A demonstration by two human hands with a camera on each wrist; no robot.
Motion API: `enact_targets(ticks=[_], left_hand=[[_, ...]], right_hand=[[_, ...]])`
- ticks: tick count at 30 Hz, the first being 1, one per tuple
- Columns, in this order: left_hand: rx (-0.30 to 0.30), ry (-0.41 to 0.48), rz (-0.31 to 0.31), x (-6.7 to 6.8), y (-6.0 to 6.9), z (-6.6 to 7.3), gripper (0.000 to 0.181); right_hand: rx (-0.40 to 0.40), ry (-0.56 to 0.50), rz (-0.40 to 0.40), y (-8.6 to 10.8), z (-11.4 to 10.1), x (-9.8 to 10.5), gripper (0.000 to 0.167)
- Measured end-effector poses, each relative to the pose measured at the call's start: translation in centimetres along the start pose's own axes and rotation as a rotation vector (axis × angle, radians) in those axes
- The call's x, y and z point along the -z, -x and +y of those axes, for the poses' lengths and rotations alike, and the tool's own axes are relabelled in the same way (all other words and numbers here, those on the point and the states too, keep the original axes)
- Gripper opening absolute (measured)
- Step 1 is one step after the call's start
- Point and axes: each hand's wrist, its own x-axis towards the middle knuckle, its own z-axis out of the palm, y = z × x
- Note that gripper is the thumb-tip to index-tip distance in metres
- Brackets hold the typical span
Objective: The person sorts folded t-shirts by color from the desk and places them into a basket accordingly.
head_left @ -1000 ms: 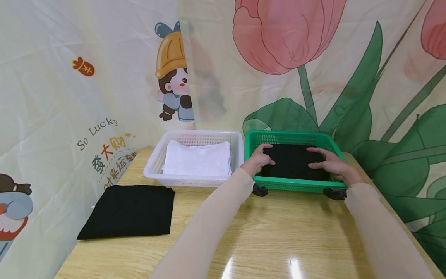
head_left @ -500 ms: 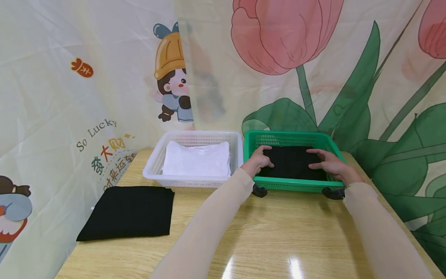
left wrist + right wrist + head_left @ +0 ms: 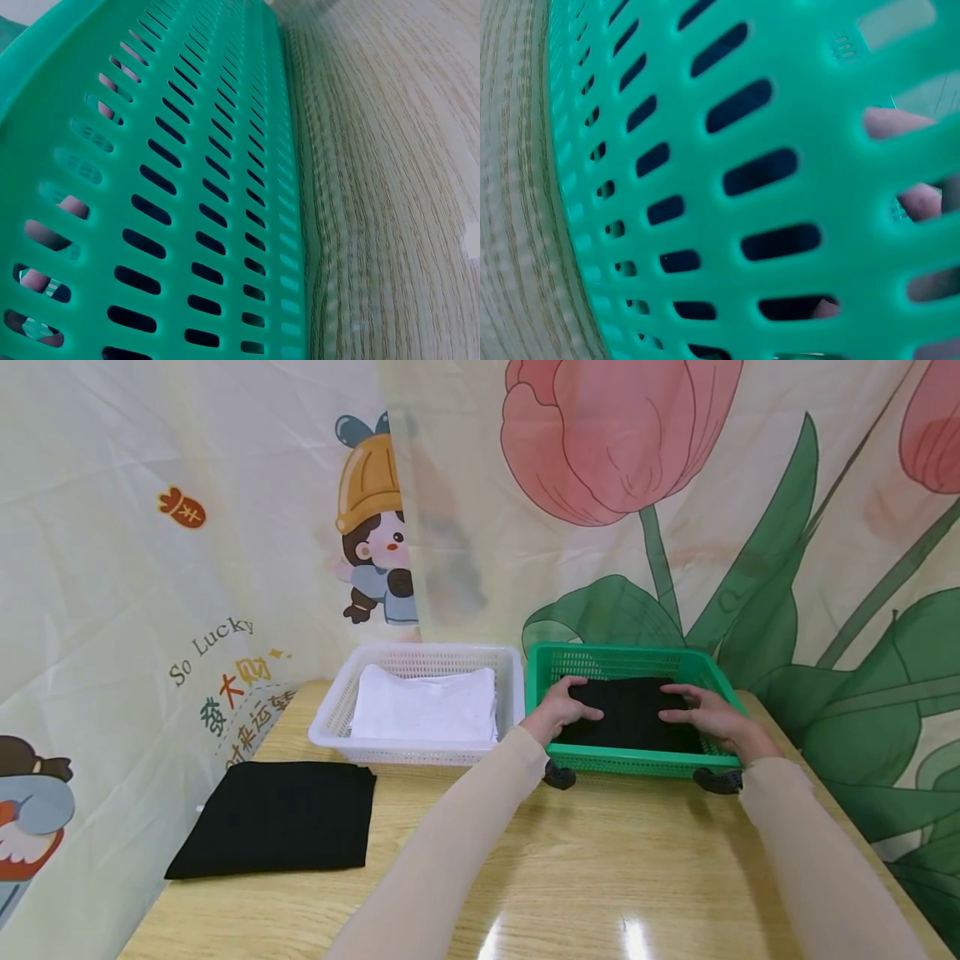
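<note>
A folded black cloth (image 3: pixel 633 718) lies inside the green slotted basket (image 3: pixel 637 760) at the right rear of the table. My left hand (image 3: pixel 557 710) reaches over the front rim and rests on the cloth's left side, thumb and index finger spread. On its right side lies my right hand (image 3: pixel 708 717), fingers extended towards the middle. Both wrist views are mostly filled by the basket's outer wall (image 3: pixel 184 150), and bits of fingers (image 3: pixel 892 124) show through the slots. Fingers down inside the basket are partly hidden.
Left of the green basket, touching or nearly so, stands a white basket (image 3: pixel 420 752) with folded white cloth (image 3: pixel 423 706) in it. Another folded black cloth (image 3: pixel 277 814) lies on the wooden table (image 3: pixel 600 860) at left. A printed curtain (image 3: pixel 465 527) hangs close behind.
The black cloth in the green basket sits slightly lower than a second ago. My left thumb has shifted a little to the right across it. Both hands otherwise stay in place.
</note>
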Motion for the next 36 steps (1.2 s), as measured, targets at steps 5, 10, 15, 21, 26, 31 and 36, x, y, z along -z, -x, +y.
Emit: enact_targets(ticks=[5, 10, 15, 21, 26, 31, 36], left_hand=[[-0.025, -0.033, 0.025, -0.3, -0.7, -0.2, 0.073], [-0.011, -0.108, 0.052, -0.6, -2.1, -0.5, 0.078], [-0.042, -0.143, 0.073, -0.6, -2.2, -0.6, 0.078], [-0.18, -0.174, 0.094, -0.4, -0.9, -0.4, 0.069], [-0.324, -0.176, 0.068, 0.1, -0.7, -0.3, 0.063], [-0.495, -0.097, 0.035, 0.6, -0.8, -0.2, 0.057], [-0.604, 0.024, -0.041, 2.1, 0.5, 0.8, 0.053]], right_hand=[[0.009, 0.014, 0.028, 0.0, -0.3, 0.0, 0.085], [0.043, 0.017, 0.071, 0.1, -0.6, 0.1, 0.085], [0.098, -0.027, 0.107, 0.2, -0.7, 0.0, 0.082], [0.163, -0.17, 0.177, 0.3, -0.6, 0.0, 0.077], [0.248, -0.265, 0.249, 0.8, -0.8, -0.1, 0.07], [0.451, -0.642, 0.259, 1.6, -1.1, -0.1, 0.057], [0.56, -0.663, 0.223, 3.5, -3.0, 0.4, 0.049]])
